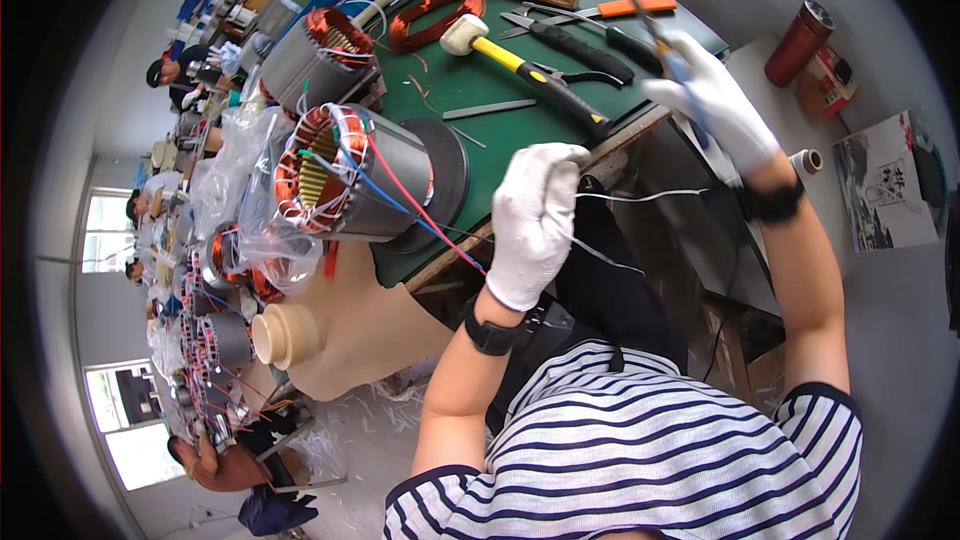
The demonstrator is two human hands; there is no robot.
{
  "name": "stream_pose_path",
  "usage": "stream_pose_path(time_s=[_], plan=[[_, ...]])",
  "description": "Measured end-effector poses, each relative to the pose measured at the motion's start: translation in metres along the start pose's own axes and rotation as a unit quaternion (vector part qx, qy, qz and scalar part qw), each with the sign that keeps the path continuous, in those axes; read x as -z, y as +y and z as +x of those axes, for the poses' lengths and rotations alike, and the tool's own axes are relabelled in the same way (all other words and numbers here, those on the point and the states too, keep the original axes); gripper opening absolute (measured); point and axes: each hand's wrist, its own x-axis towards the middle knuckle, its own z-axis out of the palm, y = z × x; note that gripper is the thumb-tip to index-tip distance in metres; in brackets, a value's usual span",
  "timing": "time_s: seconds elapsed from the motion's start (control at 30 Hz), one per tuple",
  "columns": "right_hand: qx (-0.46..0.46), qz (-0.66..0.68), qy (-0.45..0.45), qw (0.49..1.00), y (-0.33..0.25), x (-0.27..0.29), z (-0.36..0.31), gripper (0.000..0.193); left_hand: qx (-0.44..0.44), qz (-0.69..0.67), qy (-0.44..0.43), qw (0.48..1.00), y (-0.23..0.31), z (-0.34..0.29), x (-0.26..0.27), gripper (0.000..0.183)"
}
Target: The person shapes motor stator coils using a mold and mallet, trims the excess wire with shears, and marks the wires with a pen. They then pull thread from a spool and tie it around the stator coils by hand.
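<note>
My left hand point(537, 225), in a white glove, is closed on a thin white cord point(650, 196) in front of the bench edge. One length of the cord stretches right and another hangs below the fingers. My right hand point(722, 105), also gloved, is raised at the bench's right end, gripping a slim blue-handled tool point(690, 90). Motion blurs its tip, so its exact kind is unclear. Left of my left hand, a motor stator point(385, 180) with copper windings lies on its side against a black round base point(440, 175). Red and blue leads run from it toward my left wrist.
The green bench point(410, 100) holds a yellow-black mallet point(530, 70), pliers point(590, 77), an orange-handled tool point(635, 7), a copper coil point(437, 20) and a second stator point(315, 55). A red flask point(800, 43) stands right. Several people work at far left.
</note>
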Motion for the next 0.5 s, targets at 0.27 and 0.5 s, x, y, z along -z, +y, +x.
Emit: stream_pose_path(time_s=[0.27,0.5], plan=[[-0.238,0.262,-0.144,0.924,0.046,0.012,-0.198,0.041,-0.033,-0.075,-0.018,0.997,0.026,0.026,0.007,0.037],[-0.256,0.313,0.030,0.914,0.068,0.032,-0.172,0.040,-0.037,-0.122,-0.047,0.991,0.036,0.016,0.009,0.038]])
